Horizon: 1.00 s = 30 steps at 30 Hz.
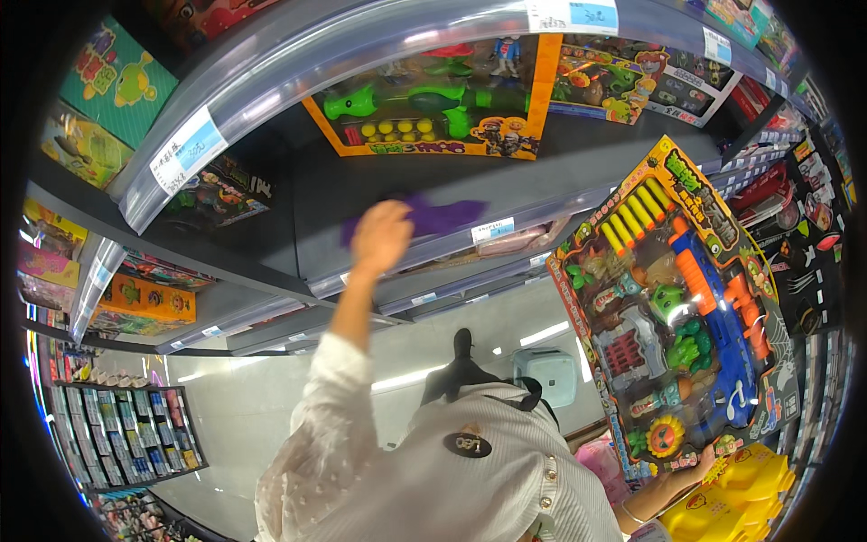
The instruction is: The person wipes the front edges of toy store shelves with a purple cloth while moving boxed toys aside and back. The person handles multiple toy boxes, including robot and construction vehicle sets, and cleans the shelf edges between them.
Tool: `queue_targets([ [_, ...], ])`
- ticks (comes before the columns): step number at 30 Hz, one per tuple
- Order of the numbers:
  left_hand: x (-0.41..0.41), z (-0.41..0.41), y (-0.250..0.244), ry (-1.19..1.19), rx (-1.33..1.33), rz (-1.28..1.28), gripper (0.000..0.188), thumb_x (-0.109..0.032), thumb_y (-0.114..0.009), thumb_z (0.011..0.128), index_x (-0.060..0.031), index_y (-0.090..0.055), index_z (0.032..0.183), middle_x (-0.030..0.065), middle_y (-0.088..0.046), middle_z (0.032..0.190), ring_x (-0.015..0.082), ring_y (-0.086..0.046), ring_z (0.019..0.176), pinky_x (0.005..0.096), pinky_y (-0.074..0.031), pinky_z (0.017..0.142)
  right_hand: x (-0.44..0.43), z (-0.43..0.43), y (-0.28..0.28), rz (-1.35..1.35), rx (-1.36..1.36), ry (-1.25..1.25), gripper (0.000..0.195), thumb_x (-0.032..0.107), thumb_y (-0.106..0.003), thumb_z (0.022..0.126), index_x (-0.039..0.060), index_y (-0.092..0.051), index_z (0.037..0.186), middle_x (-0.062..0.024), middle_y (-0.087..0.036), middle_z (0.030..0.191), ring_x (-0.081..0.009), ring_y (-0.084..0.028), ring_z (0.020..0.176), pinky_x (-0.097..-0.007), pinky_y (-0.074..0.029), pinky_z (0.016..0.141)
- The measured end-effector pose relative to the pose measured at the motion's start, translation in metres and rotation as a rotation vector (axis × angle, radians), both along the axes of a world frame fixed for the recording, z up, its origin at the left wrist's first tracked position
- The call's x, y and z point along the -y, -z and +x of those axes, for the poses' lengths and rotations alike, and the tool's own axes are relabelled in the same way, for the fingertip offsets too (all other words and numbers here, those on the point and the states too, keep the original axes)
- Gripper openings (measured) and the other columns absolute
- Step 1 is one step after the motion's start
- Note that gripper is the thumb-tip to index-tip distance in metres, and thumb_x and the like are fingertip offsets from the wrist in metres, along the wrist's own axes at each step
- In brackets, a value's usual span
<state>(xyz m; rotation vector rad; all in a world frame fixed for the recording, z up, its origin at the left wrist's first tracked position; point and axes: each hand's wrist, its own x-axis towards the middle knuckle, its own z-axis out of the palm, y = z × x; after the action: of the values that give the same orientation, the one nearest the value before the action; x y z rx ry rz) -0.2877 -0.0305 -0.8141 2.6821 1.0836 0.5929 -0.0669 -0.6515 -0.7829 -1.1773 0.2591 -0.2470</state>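
Observation:
My left hand [383,237] presses a purple cloth [437,215] onto the dark grey shelf [318,193], close to its front edge. Part of the cloth spreads out to the right of the fingers, and both are slightly blurred. On the right, my right hand [698,469] grips the lower edge of a large toy box [650,325], which stands tilted at my side. Through its clear window show a blue and orange toy gun, yellow foam darts and several plant and zombie figures. Behind the cloth, a boxed green toy gun set [433,101] stands on the same shelf.
A plastic price strip [271,101] runs along the shelf edge above. More boxed toys [603,81] stand at the back right. A pale plastic stool [546,376] is on the tiled floor [244,400]. Yellow packaged toys [728,491] lie below my right hand.

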Motion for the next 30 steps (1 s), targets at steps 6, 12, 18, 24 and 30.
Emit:
queue_targets([
  [6,-0.053,-0.098,0.027,-0.751,-0.209,0.074,0.036,-0.031,-0.047,0.092,-0.0055,-0.053,0.118,0.0156,-0.052,0.125,0.0389,-0.047,0.119,0.0527,-0.038,0.099,0.006,0.004,0.009,0.082,-0.013,-0.074,0.057,0.025,-0.064,0.079,0.0002,-0.051,0.128,-0.0118,-0.059,0.115,-0.0257,-0.059,0.101,-0.0405,-0.048,0.09],
  [12,-0.106,0.012,0.027,-0.558,-0.207,0.035,0.036,-0.033,-0.05,0.089,-0.0077,-0.056,0.114,0.0114,-0.055,0.122,0.0333,-0.048,0.119,0.0574,-0.039,0.096,-0.046,-0.025,-0.042,-0.011,0.068,-0.101,0.041,0.022,-0.064,0.082,0.0017,-0.056,0.116,-0.0084,-0.062,0.106,-0.0221,-0.061,0.095,-0.0357,-0.05,0.086],
  [18,-0.02,0.17,0.022,-0.013,-0.104,0.048,0.036,-0.031,-0.052,0.087,-0.0088,-0.06,0.115,0.0094,-0.059,0.118,0.0276,-0.05,0.117,0.0505,-0.037,0.101,-0.068,-0.04,-0.071,-0.09,0.052,-0.134,0.069,0.022,-0.064,0.077,0.0028,-0.038,0.138,-0.0125,-0.051,0.121,-0.0273,-0.055,0.107,-0.0402,-0.048,0.091],
  [24,0.031,0.215,0.006,0.233,0.105,-0.059,0.034,-0.03,-0.051,0.089,-0.0097,-0.065,0.112,0.0108,-0.065,0.115,0.029,-0.059,0.109,0.0439,-0.045,0.094,-0.05,-0.031,-0.057,-0.183,0.114,0.046,0.076,0.019,-0.067,0.069,0.0053,-0.034,0.137,-0.0065,-0.051,0.104,-0.0166,-0.056,0.077,-0.029,-0.051,0.063],
  [30,0.054,0.201,-0.066,0.279,1.137,-1.16,0.047,-0.027,-0.049,0.1,0.003,-0.045,0.136,0.0095,-0.055,0.13,0.0188,-0.054,0.118,0.0302,-0.04,0.101,-0.054,-0.017,-0.073,-0.303,0.185,-0.192,0.083,0.027,-0.083,0.052,-0.0014,-0.047,0.122,-0.0097,-0.059,0.11,-0.0182,-0.059,0.093,-0.0281,-0.048,0.08],
])
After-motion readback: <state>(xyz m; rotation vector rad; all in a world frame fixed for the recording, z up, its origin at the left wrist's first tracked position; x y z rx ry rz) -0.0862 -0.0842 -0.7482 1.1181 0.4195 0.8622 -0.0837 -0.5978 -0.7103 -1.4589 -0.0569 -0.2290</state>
